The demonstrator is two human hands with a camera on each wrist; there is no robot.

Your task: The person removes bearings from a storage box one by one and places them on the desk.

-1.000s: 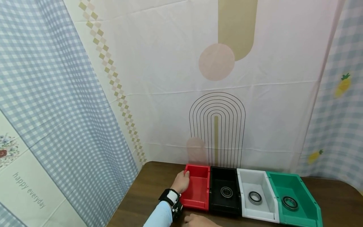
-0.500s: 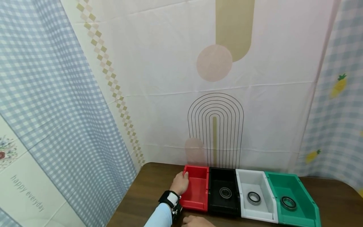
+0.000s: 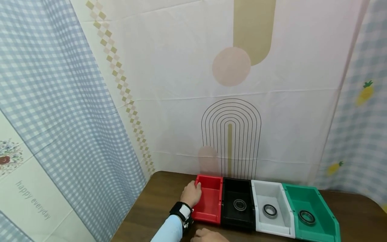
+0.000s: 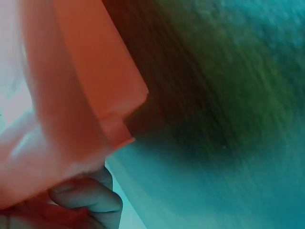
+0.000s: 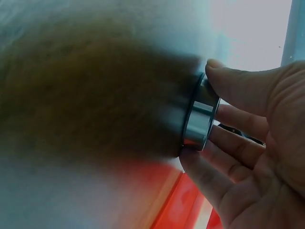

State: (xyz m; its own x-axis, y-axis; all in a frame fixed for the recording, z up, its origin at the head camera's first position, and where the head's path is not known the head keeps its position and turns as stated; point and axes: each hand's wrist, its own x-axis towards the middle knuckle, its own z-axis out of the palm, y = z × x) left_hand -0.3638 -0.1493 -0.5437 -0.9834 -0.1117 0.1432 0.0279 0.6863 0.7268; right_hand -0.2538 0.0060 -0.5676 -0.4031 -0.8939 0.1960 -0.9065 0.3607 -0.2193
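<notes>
At the left end of a row of bins, my left hand [image 3: 191,195] grips the side wall of the red bin [image 3: 209,203]. The left wrist view shows curled fingers [image 4: 90,195] against that bin's wall [image 4: 102,62]. Low in the head view, my right hand [image 3: 209,236] is in front of the red and black bins, mostly cut off by the frame edge. Seen from the right wrist, this hand pinches a shiny metal bearing [image 5: 198,121] between thumb and fingers. The head view does not show that bearing.
Right of the red bin stand a black bin [image 3: 231,220], a white bin [image 3: 276,227] and a green bin [image 3: 317,232], side by side. One ring bearing lies in each: black [image 3: 240,205], white [image 3: 270,211], green [image 3: 306,217]. A printed cloth [image 3: 175,127] hangs behind the wooden table [image 3: 151,205].
</notes>
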